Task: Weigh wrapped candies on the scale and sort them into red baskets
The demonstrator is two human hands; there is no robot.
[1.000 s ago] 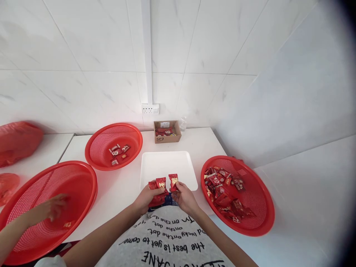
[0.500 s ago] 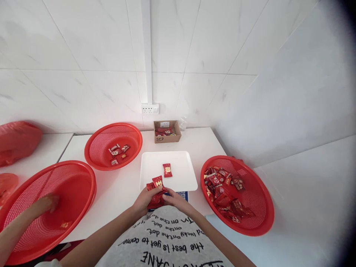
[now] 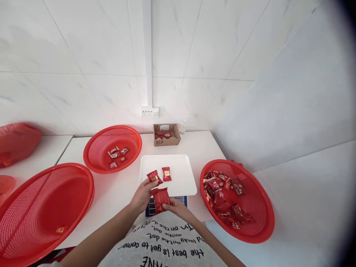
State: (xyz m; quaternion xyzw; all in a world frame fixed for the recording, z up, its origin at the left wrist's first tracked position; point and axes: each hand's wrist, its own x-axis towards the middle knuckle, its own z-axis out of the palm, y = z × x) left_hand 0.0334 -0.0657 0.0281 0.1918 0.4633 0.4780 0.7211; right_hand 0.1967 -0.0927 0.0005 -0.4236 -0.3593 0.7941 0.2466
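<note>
My left hand (image 3: pixel 142 195) pinches a small red candy packet (image 3: pixel 154 177) at the near left edge of the white scale tray (image 3: pixel 180 181). A second red packet (image 3: pixel 166 173) lies loose on that tray just to its right. My right hand (image 3: pixel 176 206) is closed around a bunch of red packets (image 3: pixel 160 198) over the scale's blue keypad (image 3: pixel 151 210), close to my body.
A red mesh basket (image 3: pixel 250 226) on the right holds several red packets. A smaller red basket (image 3: pixel 96 157) at the back left holds a few. A large red basket (image 3: pixel 33 215) is at the near left. A cardboard box (image 3: pixel 160 141) stands by the wall.
My right hand set one packet on the tray, then took over the bunch. My left hand carried another packet to the tray. Another person's hand left the large left basket.
</note>
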